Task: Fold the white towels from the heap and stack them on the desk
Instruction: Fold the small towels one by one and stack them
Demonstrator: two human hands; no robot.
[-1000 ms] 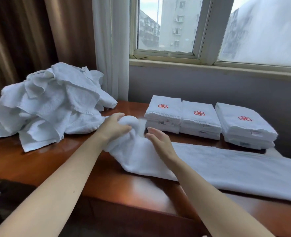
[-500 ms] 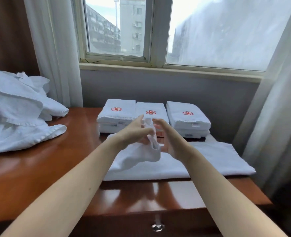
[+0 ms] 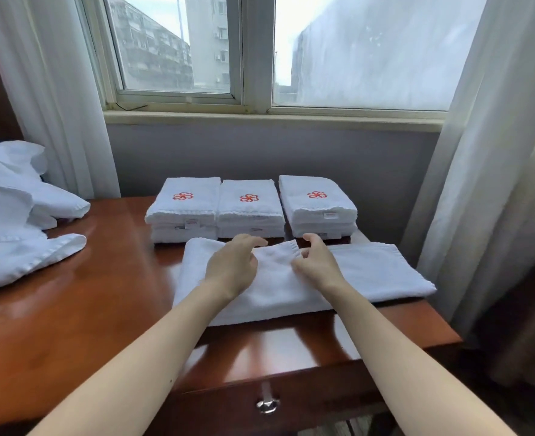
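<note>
L hand [image 3: 231,265] rests on the towel [image 3: 376,272] w/ fingers loose, gripping nothing. R hand [image 3: 318,262] sits at the edge of the folded-over flap, thumb & fingers close to it; can't tell if it pinches. Towel lies flat on the desk [image 3: 102,294], just in front of 3 folded stacks [image 3: 250,209]; heap [image 3: 14,221] at far L.

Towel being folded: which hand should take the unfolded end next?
Probably right. The right hand sits beside the single-layer right end of the towel; the left hand rests on its folded-over half.
</note>
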